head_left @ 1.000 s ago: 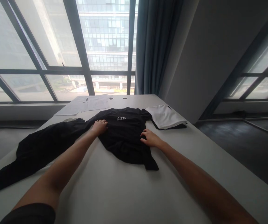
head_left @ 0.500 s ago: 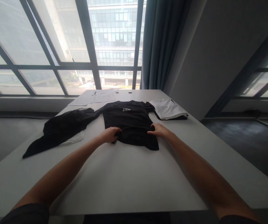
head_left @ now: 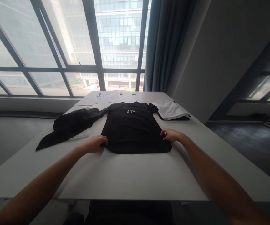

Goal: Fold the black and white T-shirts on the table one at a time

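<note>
A black T-shirt (head_left: 135, 131) with small white lettering near its collar lies spread on the white table, its hem toward me. My left hand (head_left: 97, 144) is closed on the shirt's left edge close to the hem. On the opposite side, my right hand (head_left: 170, 135) pinches the right edge just above the hem corner. The cloth between the hands lies nearly flat with a few soft creases. Another black garment (head_left: 72, 123) lies in a loose heap to the left, beside the shirt's left sleeve, with a bit of white cloth (head_left: 82, 134) showing under it.
Folded white cloth (head_left: 169, 109) lies on a dark piece at the table's right side. Sheets of paper (head_left: 106, 97) lie at the far left of the white table (head_left: 135, 178). A blue curtain (head_left: 166, 47) and large windows stand behind.
My hands have moved apart and slightly toward me, drawing the shirt's lower part wider and flatter. The hem is now straighter. The view has shifted a little.
</note>
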### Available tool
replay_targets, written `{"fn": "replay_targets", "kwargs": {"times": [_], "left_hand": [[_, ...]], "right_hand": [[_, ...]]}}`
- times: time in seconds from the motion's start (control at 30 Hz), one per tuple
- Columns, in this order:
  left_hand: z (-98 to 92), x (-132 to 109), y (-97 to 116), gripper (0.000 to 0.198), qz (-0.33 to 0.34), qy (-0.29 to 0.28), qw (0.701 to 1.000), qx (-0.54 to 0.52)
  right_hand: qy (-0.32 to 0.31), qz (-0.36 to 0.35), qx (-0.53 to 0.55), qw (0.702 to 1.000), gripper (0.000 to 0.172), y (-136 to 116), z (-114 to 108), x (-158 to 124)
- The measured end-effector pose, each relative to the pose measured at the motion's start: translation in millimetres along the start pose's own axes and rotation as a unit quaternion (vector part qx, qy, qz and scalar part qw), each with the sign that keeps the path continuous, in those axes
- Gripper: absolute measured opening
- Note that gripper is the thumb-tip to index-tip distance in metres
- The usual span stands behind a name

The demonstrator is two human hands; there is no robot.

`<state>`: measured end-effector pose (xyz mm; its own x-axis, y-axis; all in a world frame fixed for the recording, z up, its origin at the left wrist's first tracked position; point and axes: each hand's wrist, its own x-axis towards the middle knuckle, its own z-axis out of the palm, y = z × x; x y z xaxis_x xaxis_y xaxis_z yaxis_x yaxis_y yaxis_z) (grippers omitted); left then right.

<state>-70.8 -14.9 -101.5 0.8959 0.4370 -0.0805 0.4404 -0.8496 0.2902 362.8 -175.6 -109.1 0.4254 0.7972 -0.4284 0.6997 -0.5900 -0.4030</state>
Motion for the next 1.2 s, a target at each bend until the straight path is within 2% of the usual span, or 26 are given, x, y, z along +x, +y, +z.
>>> {"fn": "replay_targets", "kwargs": {"times": [0.03,0.1,0.13,0.17,0.2,0.23,0.3,0.33,0.4,0.47,0.6,0.83,0.9,0.97,1.03,1.13,1.2], "left_hand": [[-3.2,-2,-1,0.022,0.007,-0.019,1.000,-0.024],[-10.2,1,-7,0.014,0.007,-0.100,0.991,-0.087],[-13.0,6,-11,0.019,0.001,-0.143,0.983,-0.119],[-14.7,16,-15,0.029,-0.006,-0.167,0.975,-0.147],[-15.0,29,-19,0.038,-0.014,-0.162,0.973,-0.166],[-13.4,44,-23,0.044,-0.021,-0.124,0.977,-0.171],[-5.3,82,-30,0.049,-0.037,0.017,0.990,-0.138],[0.7,100,-34,0.049,-0.046,0.083,0.991,-0.099],[13.8,132,-41,0.052,-0.069,0.130,0.989,-0.013],[24.7,151,-48,0.060,-0.096,0.113,0.988,0.039],[34.8,152,-52,0.066,-0.121,0.066,0.989,0.057],[42.1,123,-30,0.067,-0.116,0.059,0.990,0.057],[34.1,123,-32,0.060,-0.100,0.071,0.991,0.050],[18.2,133,-42,0.050,-0.101,0.100,0.989,0.034],[-2.2,148,-60,0.045,-0.137,0.160,0.977,0.039],[-31.4,175,-99,0.043,-0.220,0.252,0.937,0.096],[-45.6,191,-129,0.044,-0.269,0.250,0.923,0.117]], "right_hand": [[-0.024,0.014,-0.009,1.000,0.033,0,-3,0],[-0.069,0.046,-0.044,0.996,0.032,-3,-12,2],[-0.071,0.053,-0.072,0.994,0.033,-7,-17,5],[-0.050,0.045,-0.104,0.992,0.035,-13,-22,10],[-0.009,0.020,-0.137,0.990,0.039,-21,-24,17],[0.048,-0.024,-0.164,0.985,0.044,-32,-25,25],[0.159,-0.134,-0.192,0.959,0.054,-55,-18,47],[0.193,-0.184,-0.189,0.945,0.058,-65,-11,60],[0.214,-0.215,-0.179,0.936,0.063,-80,7,85],[0.190,-0.179,-0.167,0.951,0.066,-82,24,106],[0.156,-0.151,-0.170,0.961,0.069,-65,39,121],[0.123,-0.136,-0.192,0.964,0.072,-50,39,93],[0.110,-0.149,-0.203,0.962,0.073,-50,34,86],[0.120,-0.168,-0.205,0.957,0.069,-52,23,85],[0.171,-0.170,-0.197,0.950,0.061,-56,6,91],[0.273,-0.139,-0.184,0.934,0.048,-59,-27,114],[0.325,-0.118,-0.178,0.921,0.046,-58,-48,135]]}}
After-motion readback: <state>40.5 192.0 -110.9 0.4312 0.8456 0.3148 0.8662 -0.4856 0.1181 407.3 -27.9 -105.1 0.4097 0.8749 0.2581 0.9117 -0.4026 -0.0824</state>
